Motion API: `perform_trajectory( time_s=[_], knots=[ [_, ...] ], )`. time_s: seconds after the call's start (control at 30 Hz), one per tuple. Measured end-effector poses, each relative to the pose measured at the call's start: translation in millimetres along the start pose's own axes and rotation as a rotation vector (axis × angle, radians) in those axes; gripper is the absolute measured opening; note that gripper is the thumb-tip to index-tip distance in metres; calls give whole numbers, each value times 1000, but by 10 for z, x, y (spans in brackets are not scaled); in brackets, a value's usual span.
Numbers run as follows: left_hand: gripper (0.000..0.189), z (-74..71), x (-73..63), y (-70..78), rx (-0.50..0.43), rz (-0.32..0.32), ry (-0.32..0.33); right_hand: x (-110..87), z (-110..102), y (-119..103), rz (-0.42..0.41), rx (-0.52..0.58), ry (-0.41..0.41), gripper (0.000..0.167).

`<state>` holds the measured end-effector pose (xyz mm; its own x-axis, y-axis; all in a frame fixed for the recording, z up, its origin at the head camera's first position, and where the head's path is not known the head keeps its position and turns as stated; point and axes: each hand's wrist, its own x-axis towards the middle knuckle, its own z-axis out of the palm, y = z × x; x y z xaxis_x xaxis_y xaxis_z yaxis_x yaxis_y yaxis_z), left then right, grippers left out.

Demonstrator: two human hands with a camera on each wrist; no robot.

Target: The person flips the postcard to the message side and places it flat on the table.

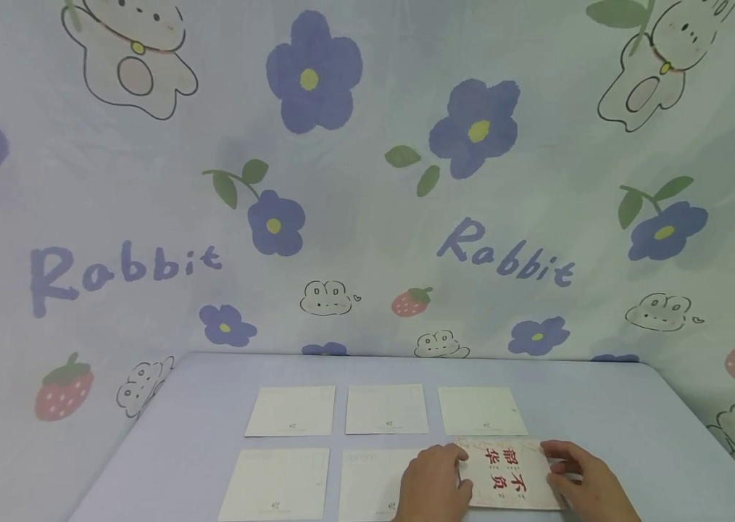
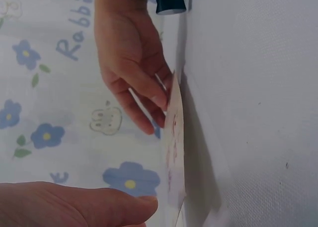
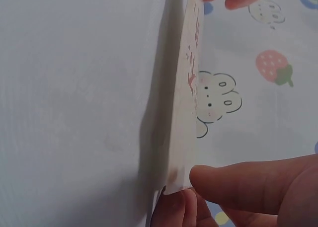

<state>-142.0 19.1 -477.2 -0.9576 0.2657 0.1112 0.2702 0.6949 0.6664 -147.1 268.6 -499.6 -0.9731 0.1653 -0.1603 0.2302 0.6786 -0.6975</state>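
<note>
A cream postcard (image 1: 498, 496) with red Chinese characters lies between my two hands at the front right, slightly above the table with a shadow under it. My right hand (image 1: 592, 482) pinches its right end; in the right wrist view the thumb (image 3: 233, 185) is on the printed face and fingers are beneath. At the left edge, my left hand (image 1: 433, 482) holds the postcard with thumb and curled fingers, some of them hidden. The left wrist view shows the left thumb (image 2: 114, 204) beside the card's near end.
Three pale postcards, left (image 1: 292, 409), middle (image 1: 387, 407) and right (image 1: 481, 409), form a back row. Two more, one at front left (image 1: 276, 478) and one partly behind the left hand (image 1: 367, 482), lie nearer. A rabbit-and-flower curtain (image 1: 367, 239) surrounds the white table (image 1: 165, 449).
</note>
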Motion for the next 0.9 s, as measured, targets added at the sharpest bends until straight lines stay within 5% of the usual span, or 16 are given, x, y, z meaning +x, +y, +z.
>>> perform_trajectory(
  time_s=[0.9],
  knots=[
    [20, -32, 54, -27, -91, -6, 10, -13, 6, -1, -3, 50, 9, 46]
  ],
)
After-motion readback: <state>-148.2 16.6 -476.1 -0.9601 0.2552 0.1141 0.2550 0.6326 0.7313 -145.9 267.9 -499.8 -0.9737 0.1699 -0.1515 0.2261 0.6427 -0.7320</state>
